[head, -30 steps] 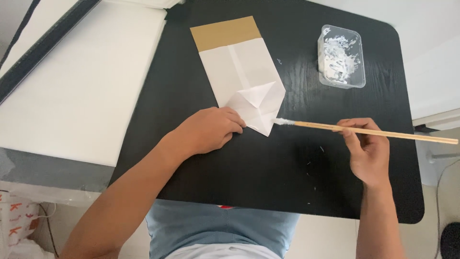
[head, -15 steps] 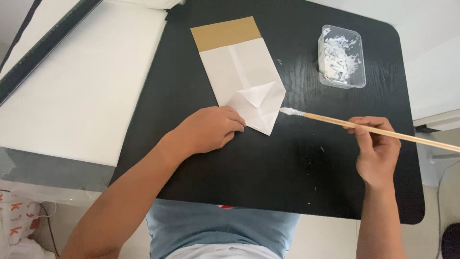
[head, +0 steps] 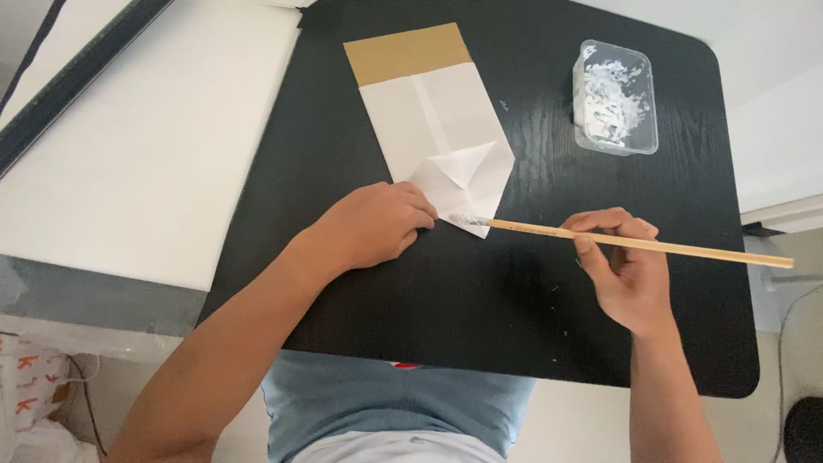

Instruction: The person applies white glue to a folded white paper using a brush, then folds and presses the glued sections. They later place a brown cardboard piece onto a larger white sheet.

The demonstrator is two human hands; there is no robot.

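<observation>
Hands first: my left hand [head: 377, 225] lay curled and knuckles-up on the near left corner of the folded white paper bag [head: 441, 137], fingers drawn in and pressing the paper flat rather than clasping anything. My right hand [head: 624, 270] pinched a long wooden stick [head: 639, 244] between thumb and fingertips, the remaining fingers loosely bent beneath it. Change noted: half a second before, the stick's white-coated tip [head: 467, 221] hovered off the bag's right edge above bare table; it had since slid left and sat on the folded bottom corner, just beside my left fingertips, so the paste was meeting the flap. Bag itself: flat on the black table [head: 480, 326], brown band at its far end, triangular fold at the near end. Clear plastic tub [head: 614, 96] with white paste: far right, well apart from the bag. White board [head: 146, 146]: overlapping the table's left side, close to the bag's left edge. Open room: broad bare table near me and between bag and tub; stick's tail overhung the right table edge.
</observation>
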